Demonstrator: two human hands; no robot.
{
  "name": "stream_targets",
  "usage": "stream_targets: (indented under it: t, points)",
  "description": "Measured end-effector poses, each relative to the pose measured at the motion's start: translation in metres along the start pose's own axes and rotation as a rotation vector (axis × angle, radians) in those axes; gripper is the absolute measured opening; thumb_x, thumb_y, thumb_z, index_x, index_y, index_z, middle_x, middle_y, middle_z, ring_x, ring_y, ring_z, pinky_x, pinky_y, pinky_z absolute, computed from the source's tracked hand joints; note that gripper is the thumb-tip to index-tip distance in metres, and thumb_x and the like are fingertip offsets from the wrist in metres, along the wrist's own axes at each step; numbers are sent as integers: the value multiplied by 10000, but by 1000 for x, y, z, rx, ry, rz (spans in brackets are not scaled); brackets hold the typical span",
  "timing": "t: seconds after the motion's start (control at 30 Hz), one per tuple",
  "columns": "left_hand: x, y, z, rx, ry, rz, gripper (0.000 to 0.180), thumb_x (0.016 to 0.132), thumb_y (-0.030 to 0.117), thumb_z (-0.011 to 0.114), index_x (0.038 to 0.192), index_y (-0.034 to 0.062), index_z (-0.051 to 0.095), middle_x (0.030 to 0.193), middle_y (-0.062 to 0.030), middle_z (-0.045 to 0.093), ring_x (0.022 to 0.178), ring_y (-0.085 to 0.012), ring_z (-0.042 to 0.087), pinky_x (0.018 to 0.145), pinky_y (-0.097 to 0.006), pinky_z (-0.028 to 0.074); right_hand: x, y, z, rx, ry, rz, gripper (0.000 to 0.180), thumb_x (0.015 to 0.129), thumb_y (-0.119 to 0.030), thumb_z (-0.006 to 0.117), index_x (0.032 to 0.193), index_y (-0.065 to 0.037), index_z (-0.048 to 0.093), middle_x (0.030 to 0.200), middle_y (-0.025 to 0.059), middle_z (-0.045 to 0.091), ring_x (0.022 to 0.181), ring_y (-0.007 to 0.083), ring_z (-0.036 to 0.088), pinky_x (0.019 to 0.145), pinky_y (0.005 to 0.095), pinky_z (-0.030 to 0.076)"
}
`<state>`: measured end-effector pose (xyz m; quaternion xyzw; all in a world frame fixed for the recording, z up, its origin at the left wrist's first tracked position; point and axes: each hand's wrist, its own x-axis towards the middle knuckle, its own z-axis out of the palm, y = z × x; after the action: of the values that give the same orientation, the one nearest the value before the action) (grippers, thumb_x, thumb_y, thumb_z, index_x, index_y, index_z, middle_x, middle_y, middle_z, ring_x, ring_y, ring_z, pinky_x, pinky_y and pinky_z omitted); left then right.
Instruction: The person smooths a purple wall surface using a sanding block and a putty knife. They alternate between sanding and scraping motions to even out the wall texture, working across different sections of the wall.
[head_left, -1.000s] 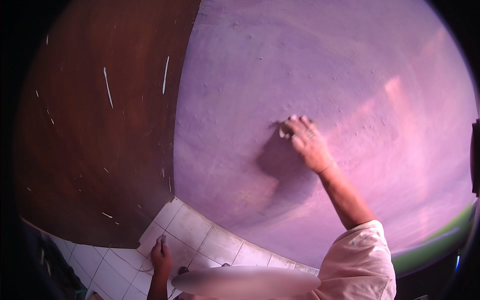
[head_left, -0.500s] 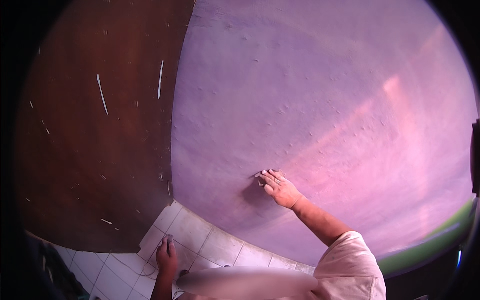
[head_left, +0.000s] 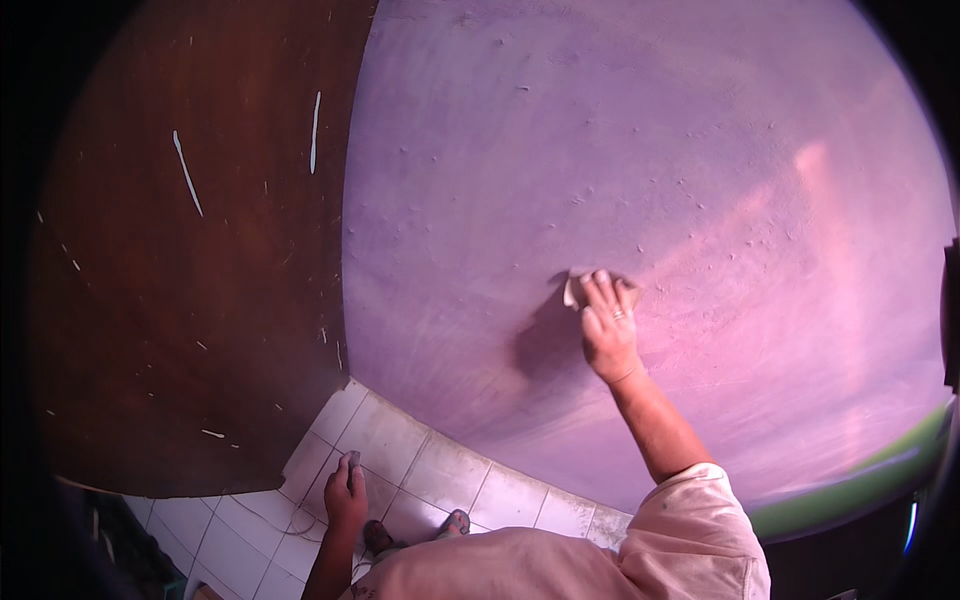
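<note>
As we look down, we find a pale pad [head_left: 573, 292] under the right hand [head_left: 610, 335], against the purple wall [head_left: 480, 180], well apart from the left hand [head_left: 344, 502]. Fingers hide most of the pad, so we cannot tell its full shape. The right fingers, nearly straight, hold it there; the left hand curls around a small dark object [head_left: 353, 460], partly covered.

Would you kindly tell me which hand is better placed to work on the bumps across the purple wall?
Probably the right hand: it holds a pale sheet against the purple wall, near the bumps. The left hand hangs low over the tiled floor, holding a dark object.
</note>
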<state>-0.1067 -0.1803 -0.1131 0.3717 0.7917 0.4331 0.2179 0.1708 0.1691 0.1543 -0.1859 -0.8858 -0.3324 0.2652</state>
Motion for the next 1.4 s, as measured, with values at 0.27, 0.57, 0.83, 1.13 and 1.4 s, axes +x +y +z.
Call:
stream_targets:
  t: [0.27,0.57,0.83,1.13,1.4]
  points:
    - [4,-22,-25,24,17,-1,429,1010,292,478,1340,31,559,1047,-268,672,958,-442,645,840,-513,504,48,67,-70,-33,-3,-169,53,901,-59,557,856,-37,540,1323,181,624,1315,319,557,1120,537,409]
    - [-4,-6,13,-13,-26,17,408,1005,292,509,1348,77,562,988,-258,664,928,-438,640,839,-500,505,51,-4,19,3,214,8,81,920,-74,565,851,-34,548,1359,175,612,1398,353,463,1182,556,306]
    - [-12,-41,-31,31,62,-110,401,1010,280,487,1338,63,563,996,-247,671,924,-430,646,845,-499,508,128,-15,31,98,-149,-327,157,890,-158,501,977,-55,581,1372,163,588,1396,305,466,1220,564,223]
    - [-29,-39,-37,-128,36,-250,391,1009,246,476,1331,40,555,1081,-242,682,1012,-438,646,886,-504,503,222,-47,62,92,286,-99,116,861,-43,499,956,-24,562,1396,201,569,1401,368,441,1173,551,297]
    - [-65,-108,-73,37,127,-120,399,1032,208,446,1355,-3,549,1200,-243,654,1130,-392,629,988,-449,481,118,-101,161,232,-256,-461,169,932,-145,478,970,-24,589,1376,182,596,1391,279,473,1238,439,263]
